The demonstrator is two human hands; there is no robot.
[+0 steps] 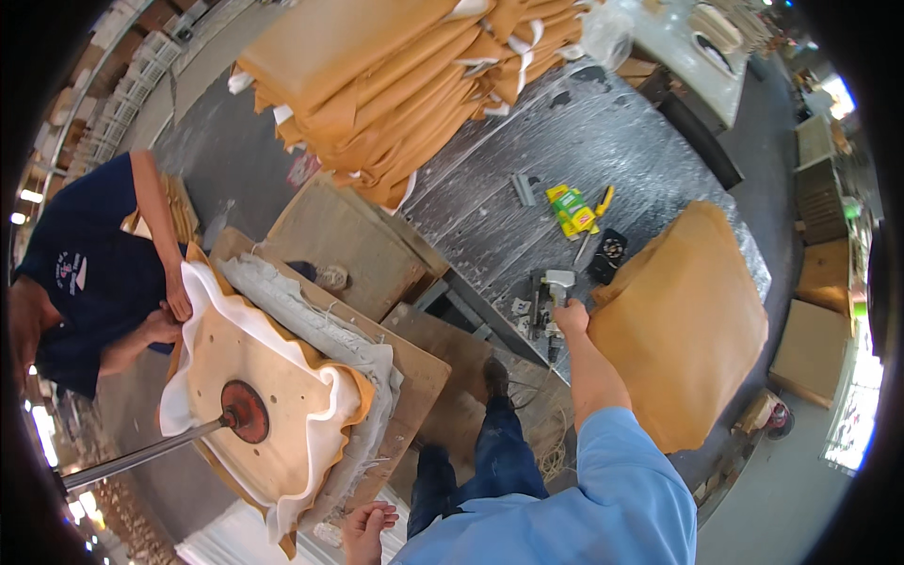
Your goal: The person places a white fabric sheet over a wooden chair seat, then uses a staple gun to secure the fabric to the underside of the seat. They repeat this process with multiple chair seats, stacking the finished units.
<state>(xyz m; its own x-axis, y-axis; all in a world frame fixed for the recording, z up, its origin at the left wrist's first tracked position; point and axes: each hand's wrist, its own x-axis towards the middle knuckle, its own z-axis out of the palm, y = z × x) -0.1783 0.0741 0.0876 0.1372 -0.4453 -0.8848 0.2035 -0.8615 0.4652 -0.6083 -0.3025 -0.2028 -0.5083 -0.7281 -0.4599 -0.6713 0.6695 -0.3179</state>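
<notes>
My right hand (571, 318) is closed on a grey and black staple gun (557, 281) at the near edge of the metal-topped table. Beside that hand lies a stack of tan leather-like pieces (687, 330). My left hand (367, 530) is low in the picture, fingers loosely bent and apart, holding nothing. It is nearest to a wooden seat board (297, 400) with tan cover and white lining gathered up around its edge. A red round pad (247, 412) on a metal rod rests on the board. A co-worker's hands (169, 315) touch the cover's far left edge.
A tall pile of tan covers (377, 85) stands on the table's far side. A yellow-green packet (571, 209), a yellow-handled tool (604, 201) and a black round-patterned object (610, 250) lie near the staple gun. Grey padding (301, 315) edges the seat's stand. Cord (556, 457) lies on the floor.
</notes>
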